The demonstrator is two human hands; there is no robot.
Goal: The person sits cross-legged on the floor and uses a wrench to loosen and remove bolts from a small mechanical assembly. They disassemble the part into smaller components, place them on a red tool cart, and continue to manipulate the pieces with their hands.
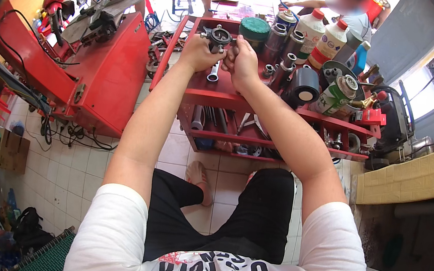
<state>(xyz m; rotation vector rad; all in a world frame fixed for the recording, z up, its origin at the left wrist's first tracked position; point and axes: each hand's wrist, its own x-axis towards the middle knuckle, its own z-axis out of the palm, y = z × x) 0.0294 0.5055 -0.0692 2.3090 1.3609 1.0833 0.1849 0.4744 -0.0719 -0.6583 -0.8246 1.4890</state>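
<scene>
Both arms stretched fwd over red tool cart (243, 105). Left hand (199, 54) & right hand (243, 61) both clenched on a small metal part (218, 37), held above cart's top tray, just over a wrench (213, 73).

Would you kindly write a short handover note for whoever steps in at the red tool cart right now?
Left hand and right hand together grip a small dark metal part above the top tray of the red tool cart.
A wrench lies on the tray just below the hands.
Spray cans, bottles and a black tape roll stand to the right.
Done: part picked up. How far the work on it has got cannot be told.
</scene>
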